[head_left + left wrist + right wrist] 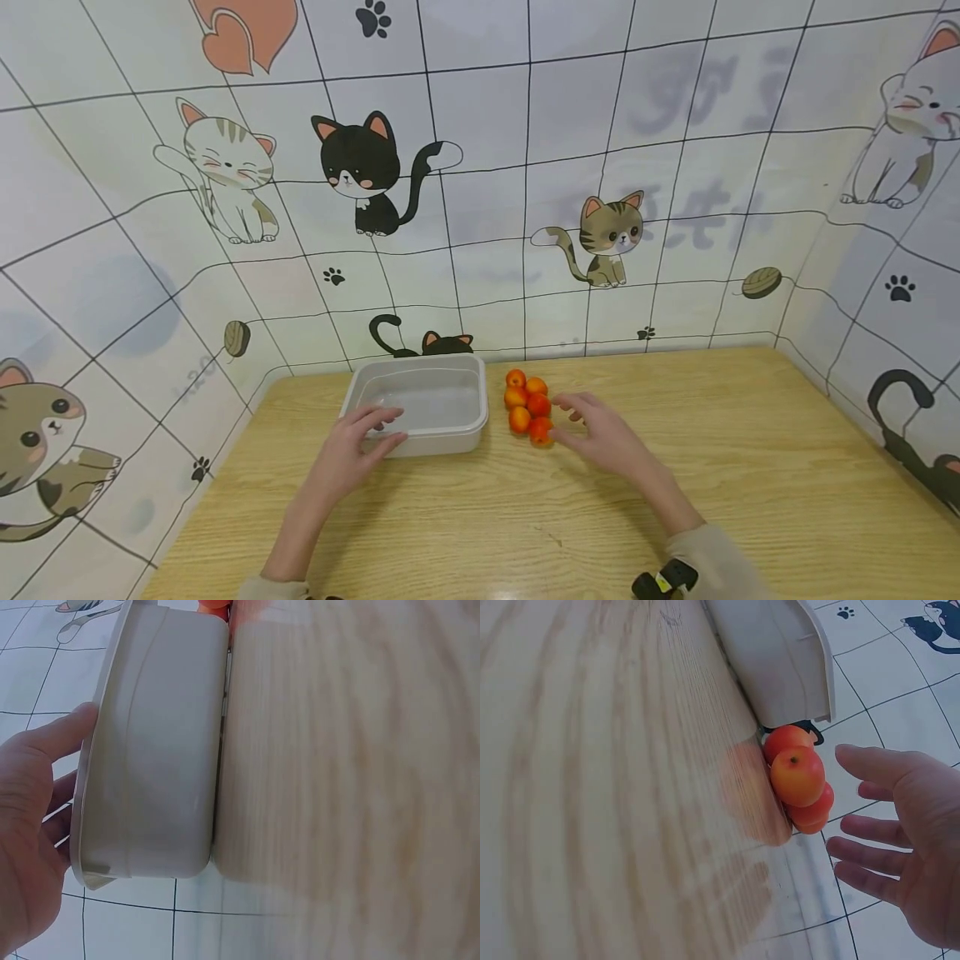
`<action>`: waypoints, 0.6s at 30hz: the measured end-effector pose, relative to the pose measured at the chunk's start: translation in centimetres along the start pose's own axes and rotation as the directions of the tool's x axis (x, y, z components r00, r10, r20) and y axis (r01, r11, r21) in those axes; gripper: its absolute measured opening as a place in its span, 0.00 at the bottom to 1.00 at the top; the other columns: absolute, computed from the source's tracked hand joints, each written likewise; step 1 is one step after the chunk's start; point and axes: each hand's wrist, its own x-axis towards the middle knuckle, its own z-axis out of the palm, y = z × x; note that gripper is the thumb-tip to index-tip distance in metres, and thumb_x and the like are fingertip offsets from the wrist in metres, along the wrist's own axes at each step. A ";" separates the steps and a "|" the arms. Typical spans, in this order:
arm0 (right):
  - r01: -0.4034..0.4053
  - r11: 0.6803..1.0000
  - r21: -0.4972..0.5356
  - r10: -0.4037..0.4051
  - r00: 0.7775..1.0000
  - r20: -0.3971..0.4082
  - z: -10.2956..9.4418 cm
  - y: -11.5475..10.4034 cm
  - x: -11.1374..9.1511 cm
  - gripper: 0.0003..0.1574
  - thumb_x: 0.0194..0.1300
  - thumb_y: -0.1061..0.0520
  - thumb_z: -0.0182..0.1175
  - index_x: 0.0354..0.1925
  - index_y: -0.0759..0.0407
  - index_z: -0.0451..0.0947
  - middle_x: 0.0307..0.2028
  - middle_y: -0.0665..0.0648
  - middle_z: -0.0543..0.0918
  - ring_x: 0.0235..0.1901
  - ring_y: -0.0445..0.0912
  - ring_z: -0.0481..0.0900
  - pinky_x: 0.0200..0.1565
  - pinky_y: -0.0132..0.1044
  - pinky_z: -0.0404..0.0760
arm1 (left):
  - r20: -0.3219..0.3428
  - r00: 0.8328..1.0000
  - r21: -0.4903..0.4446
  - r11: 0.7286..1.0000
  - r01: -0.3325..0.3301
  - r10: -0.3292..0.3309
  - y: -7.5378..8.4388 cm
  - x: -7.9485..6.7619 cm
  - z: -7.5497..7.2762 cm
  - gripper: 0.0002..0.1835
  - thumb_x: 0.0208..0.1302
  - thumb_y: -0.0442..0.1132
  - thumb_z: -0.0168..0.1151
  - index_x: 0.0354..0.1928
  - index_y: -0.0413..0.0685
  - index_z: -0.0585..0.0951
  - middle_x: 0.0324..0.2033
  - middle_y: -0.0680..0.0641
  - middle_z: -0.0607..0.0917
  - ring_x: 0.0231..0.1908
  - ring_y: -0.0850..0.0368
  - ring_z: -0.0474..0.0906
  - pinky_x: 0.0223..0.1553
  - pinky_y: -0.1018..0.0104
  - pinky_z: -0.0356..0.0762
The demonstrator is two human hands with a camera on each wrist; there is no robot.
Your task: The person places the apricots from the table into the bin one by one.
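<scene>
A light grey, open-topped plastic bin (435, 406) stands near the back of the wooden table. My left hand (360, 446) is at its front left, thumb by the front rim and loosely bent fingers over the opening. In the left wrist view, the thumb tip meets the rim of the bin (161, 750) and the other fingers are partly hidden behind it. Right of the bin lies a cluster of several small, round orange-red fruits (519, 419), seemingly apple-like. Beside them is my right hand (603, 433), fingers spread and holding nothing. The nearest fruit (798, 776) shows a stem dimple.
The wooden table (480, 517) reaches back to a wall cloth (487, 208) printed with cats and grid lines. This cloth also runs along the left and right sides. A dark band with a yellow mark (665, 579) is at my right sleeve.
</scene>
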 end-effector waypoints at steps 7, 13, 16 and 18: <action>0.000 1.000 0.007 -0.001 0.999 0.051 0.7 -0.2 0.4 0.29 0.65 0.47 0.70 0.60 0.56 0.78 0.56 0.60 0.79 0.46 0.52 0.80 0.42 0.44 0.80 | 0.007 0.997 -0.082 0.994 0.071 -0.071 -0.2 -0.1 0.3 0.14 0.55 0.33 0.77 0.44 0.43 0.87 0.36 0.49 0.86 0.36 0.56 0.81 0.38 0.61 0.80; -0.015 1.000 0.012 0.014 0.998 0.064 1.1 -0.4 0.5 0.27 0.65 0.47 0.70 0.59 0.55 0.79 0.54 0.61 0.79 0.45 0.52 0.82 0.46 0.49 0.81 | 0.002 0.993 -0.124 0.986 0.114 -0.114 -0.1 -0.1 0.3 0.10 0.55 0.33 0.77 0.39 0.46 0.88 0.32 0.58 0.84 0.35 0.58 0.80 0.37 0.64 0.78; -0.012 1.000 0.021 0.010 0.997 0.074 1.3 -0.4 0.7 0.26 0.65 0.48 0.70 0.59 0.54 0.80 0.54 0.60 0.79 0.44 0.51 0.82 0.45 0.48 0.81 | 0.008 0.990 -0.141 0.980 0.140 -0.141 0.0 -0.1 0.2 0.08 0.55 0.34 0.77 0.36 0.51 0.88 0.33 0.60 0.85 0.36 0.59 0.81 0.39 0.63 0.80; -0.004 1.000 0.020 0.002 0.996 0.085 1.5 -0.4 0.7 0.25 0.65 0.48 0.70 0.58 0.54 0.80 0.53 0.59 0.80 0.43 0.50 0.81 0.43 0.45 0.81 | 0.014 0.989 -0.149 0.978 0.148 -0.147 0.0 -0.1 0.1 0.07 0.56 0.34 0.77 0.34 0.53 0.88 0.34 0.61 0.86 0.38 0.59 0.82 0.40 0.62 0.80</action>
